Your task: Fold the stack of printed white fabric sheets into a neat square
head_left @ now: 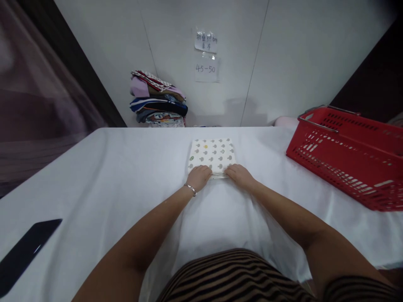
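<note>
A white cloth [212, 152] printed with small grey tree shapes lies folded into a neat, layered rectangle on the table. At its near left corner, my left hand [200, 177] has its fingers curled over the edge; a silver bracelet circles that wrist. My right hand [239, 175] grips the near right corner in the same way. Both thumbs are hard to make out. Between the hands, the stacked layers of the cloth's near edge show.
A white-covered table [141, 167] spreads out around the cloth. To the right stands a red plastic basket [340, 163] with metal handles. A dark flat object [30, 251] lies at the near left. Beyond the far edge rises a pile of folded fabrics [159, 100] against the wall.
</note>
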A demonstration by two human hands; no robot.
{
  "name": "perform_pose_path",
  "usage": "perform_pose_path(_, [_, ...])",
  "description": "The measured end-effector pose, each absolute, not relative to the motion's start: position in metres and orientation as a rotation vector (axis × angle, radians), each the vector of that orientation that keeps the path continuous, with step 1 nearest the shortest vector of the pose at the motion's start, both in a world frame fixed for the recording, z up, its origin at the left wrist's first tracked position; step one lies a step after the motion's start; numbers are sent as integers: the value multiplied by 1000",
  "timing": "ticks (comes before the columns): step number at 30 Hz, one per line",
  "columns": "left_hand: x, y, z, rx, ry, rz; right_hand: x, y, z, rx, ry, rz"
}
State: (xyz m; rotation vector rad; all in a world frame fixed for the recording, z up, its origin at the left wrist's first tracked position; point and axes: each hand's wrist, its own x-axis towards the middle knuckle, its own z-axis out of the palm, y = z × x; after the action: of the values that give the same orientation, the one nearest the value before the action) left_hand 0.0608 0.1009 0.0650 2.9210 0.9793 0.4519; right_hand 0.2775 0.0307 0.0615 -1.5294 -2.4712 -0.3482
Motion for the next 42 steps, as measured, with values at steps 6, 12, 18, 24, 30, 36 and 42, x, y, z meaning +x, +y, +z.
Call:
perform_pose_path(6, [60, 104, 63, 2890, 940, 512, 277, 31, 63, -1531, -2491, -306])
perform_pose_path(12, [60, 102, 61, 2914, 928, 524, 281, 33, 60, -1517, -2432, -349])
perform_pose_path(18, [59, 102, 64, 2915, 976, 472, 282, 29, 60, -1530, -2441, -352])
perform_pose_path(24, [60, 101, 62, 2985, 1008, 413, 275, 27, 62, -1571, -2508, -387])
perform_pose_path(30, [60, 100, 65, 2944, 1049, 421, 271, 22, 64, -1551, -2458, -348])
perform_pose_path(36, [61, 99, 69, 2888, 1071, 455, 271, 24, 61, -1580, -2471, -389])
perform_pose_path(42, [59, 100, 66, 2903, 1016, 486, 280, 25, 60, -1505, -2510, -401])
